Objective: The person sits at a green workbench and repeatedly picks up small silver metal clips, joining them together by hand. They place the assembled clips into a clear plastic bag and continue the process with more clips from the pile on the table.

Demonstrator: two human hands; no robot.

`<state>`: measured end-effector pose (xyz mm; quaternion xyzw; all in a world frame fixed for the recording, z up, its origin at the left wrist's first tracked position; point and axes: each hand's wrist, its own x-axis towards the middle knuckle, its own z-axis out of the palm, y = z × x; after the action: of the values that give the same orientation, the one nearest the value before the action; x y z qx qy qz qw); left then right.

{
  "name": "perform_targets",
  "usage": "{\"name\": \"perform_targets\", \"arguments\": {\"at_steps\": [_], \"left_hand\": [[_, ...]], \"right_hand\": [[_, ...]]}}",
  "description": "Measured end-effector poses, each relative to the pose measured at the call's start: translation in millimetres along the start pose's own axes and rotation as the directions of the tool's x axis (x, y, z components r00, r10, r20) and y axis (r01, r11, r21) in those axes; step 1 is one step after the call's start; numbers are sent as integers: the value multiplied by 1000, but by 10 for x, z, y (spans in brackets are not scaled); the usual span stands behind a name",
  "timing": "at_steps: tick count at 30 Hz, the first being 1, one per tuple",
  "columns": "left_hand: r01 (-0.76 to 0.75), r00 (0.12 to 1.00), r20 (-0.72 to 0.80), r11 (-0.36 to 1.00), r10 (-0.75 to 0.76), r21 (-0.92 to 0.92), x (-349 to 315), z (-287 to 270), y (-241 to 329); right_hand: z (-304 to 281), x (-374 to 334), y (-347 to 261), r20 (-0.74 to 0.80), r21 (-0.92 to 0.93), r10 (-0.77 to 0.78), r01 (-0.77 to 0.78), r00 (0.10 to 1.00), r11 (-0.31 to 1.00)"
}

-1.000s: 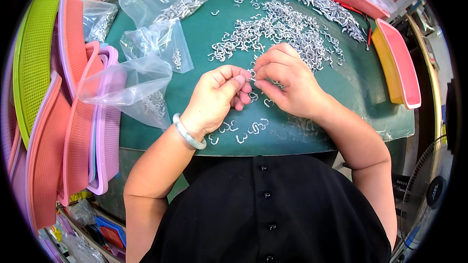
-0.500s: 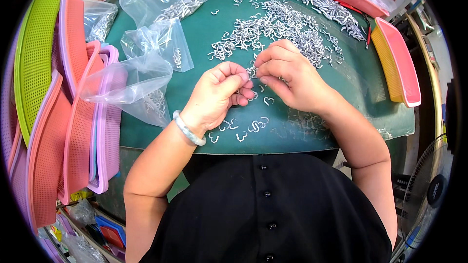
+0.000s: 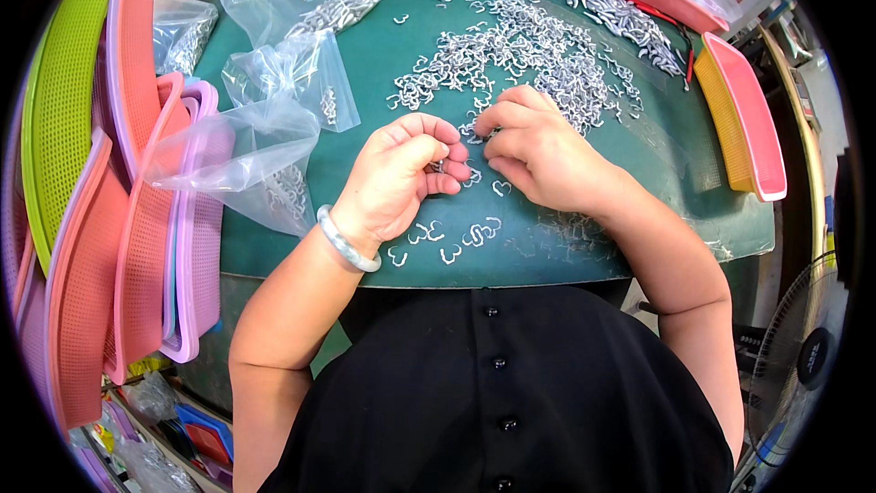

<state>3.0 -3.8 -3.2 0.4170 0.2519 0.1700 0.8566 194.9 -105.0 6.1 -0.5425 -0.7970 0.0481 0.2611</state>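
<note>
My left hand (image 3: 392,169), with a pale bangle (image 3: 349,239) at its wrist, is palm up with curled fingers and thumb closed on a small silver curved metal piece (image 3: 438,166), which mostly hides behind the fingers. A short gap to the right, my right hand (image 3: 547,151) points down with bent fingers pinched together. Whatever they hold is hidden. Just beyond its fingertips spreads a heap of silver curved metal pieces (image 3: 584,82). Several similar hooks (image 3: 482,232) lie loose on the green tabletop near my left wrist, and one curved piece (image 3: 501,188) lies below the hands.
Clear plastic bags (image 3: 255,141) of metal parts lie at the left, beside stacked perforated baskets (image 3: 68,110). A second pile of longer silver pieces (image 3: 625,18) is at the back right, with red-handled pliers (image 3: 688,64). A pink-and-yellow basket (image 3: 744,119) stands right; a fan (image 3: 803,356) is lower right.
My hands have drawn slightly apart. The left thumb has shifted left, and the right hand has dropped a little toward me.
</note>
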Motion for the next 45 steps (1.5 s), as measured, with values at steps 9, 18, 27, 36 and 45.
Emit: {"name": "perform_targets", "arguments": {"at_steps": [9,18,27,36,45], "left_hand": [[49,999,9,996,-50,73,-10,20,6],[139,986,90,990,-140,13,-10,52,3],[120,991,58,992,-122,30,-13,73,10],[92,993,76,996,-90,-12,-4,22,35],[100,992,72,995,-100,2,5,17,30]], "right_hand": [[-87,49,13,-87,321,107,-74,990,944],[-85,76,-64,-139,292,52,-9,989,956],[-150,49,18,-72,165,106,-93,992,982],[-85,5,57,-9,-46,63,-63,998,997],[-66,15,89,-3,97,130,-129,991,987]]}}
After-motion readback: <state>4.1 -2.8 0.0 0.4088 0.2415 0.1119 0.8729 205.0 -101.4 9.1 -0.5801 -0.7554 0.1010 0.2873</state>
